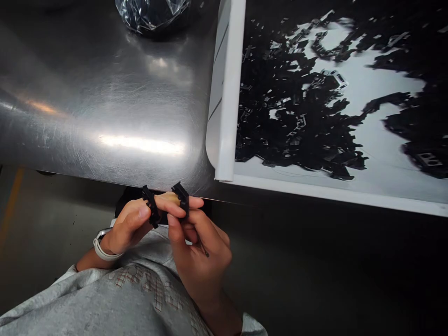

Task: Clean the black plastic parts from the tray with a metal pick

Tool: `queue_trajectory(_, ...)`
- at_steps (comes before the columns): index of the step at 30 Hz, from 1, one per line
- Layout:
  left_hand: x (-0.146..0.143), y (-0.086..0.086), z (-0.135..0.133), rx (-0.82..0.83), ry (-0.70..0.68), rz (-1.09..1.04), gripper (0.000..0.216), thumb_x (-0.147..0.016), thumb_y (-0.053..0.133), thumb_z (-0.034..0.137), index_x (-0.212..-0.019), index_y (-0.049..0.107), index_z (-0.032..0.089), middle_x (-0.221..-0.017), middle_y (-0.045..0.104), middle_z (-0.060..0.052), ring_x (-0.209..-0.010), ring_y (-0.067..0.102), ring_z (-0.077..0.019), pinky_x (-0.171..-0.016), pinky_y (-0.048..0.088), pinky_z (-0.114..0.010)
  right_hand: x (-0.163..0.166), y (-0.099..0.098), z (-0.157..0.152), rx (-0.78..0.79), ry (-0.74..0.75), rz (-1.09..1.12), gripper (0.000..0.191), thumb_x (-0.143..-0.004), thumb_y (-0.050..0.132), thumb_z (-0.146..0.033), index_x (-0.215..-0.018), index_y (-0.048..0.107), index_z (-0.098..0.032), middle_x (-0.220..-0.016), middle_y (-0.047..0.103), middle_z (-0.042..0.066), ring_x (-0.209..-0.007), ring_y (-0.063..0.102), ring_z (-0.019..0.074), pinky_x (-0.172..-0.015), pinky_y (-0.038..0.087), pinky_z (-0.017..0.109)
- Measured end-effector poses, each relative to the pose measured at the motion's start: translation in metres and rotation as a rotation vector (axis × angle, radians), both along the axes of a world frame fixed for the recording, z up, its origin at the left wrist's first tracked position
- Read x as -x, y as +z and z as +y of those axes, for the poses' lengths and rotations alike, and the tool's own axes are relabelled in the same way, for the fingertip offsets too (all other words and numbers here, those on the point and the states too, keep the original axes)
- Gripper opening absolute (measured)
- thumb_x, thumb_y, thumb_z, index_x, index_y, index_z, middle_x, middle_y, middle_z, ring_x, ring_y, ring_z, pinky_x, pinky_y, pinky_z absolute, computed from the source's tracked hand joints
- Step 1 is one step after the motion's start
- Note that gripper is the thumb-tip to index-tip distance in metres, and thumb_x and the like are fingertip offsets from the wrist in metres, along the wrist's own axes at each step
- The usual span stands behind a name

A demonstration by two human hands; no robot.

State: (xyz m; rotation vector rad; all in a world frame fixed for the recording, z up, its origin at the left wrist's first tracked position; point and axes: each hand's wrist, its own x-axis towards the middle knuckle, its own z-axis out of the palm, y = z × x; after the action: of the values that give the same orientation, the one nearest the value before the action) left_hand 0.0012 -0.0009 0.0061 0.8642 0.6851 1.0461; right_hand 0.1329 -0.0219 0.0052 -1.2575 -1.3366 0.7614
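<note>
My left hand (128,226), with a white band at its wrist, is closed, its thumb pressing a small black plastic part (150,206) with a notched edge. A second black plastic part (181,196) stands at the fingertips where both hands meet. My right hand (206,247) is closed around this second part, thumb and index finger bent toward it. From the right hand's curled fingers pokes the end of a thin dark rod (204,248); most of it is hidden. Both hands are in front of my grey shirt, just off the table's edge.
A scratched metal table (87,102) spans the upper left. At its right stands a white tray (229,93) holding many loose black plastic parts (297,107), with bare white patches between them. A clear plastic bag (150,14) with dark contents sits at the top.
</note>
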Motion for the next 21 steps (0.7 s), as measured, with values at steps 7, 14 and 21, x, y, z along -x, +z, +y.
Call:
queue_trajectory(7,0.002,-0.006,-0.003,0.004,-0.012,0.024,0.038,-0.097,0.047,0.047,-0.098,0.077,0.024,-0.117,0.078,-0.011,-0.133,0.058,-0.0365,-0.115,0.039,-0.058,-0.001,0.002,-0.002,0.026,0.014,0.006,0.013,-0.088,0.061,-0.009,-0.085,0.06,-0.021,-0.063,0.059,-0.007,-0.047,0.05,0.0051,-0.045,0.042,0.016)
queue_trajectory(14,0.019,-0.019,-0.008,-0.105,-0.084,0.111,0.041,-0.097,0.046,0.049,-0.104,0.077,0.024,-0.127,0.073,-0.013,-0.137,0.054,-0.0386,-0.115,0.037,-0.058,-0.002,0.003,-0.002,0.022,0.018,0.027,0.013,-0.085,0.06,-0.009,-0.083,0.06,-0.022,-0.067,0.065,-0.006,-0.044,0.047,0.0046,-0.039,0.038,0.016)
queue_trajectory(21,0.022,-0.02,-0.007,-0.16,-0.147,0.107,0.044,-0.1,0.04,0.044,-0.112,0.076,0.022,-0.127,0.072,-0.015,-0.134,0.056,-0.0378,-0.114,0.039,-0.056,-0.002,-0.001,-0.003,0.007,0.001,-0.003,0.01,-0.086,0.062,-0.011,-0.084,0.061,-0.021,-0.061,0.056,-0.008,-0.042,0.039,0.004,-0.039,0.039,0.016)
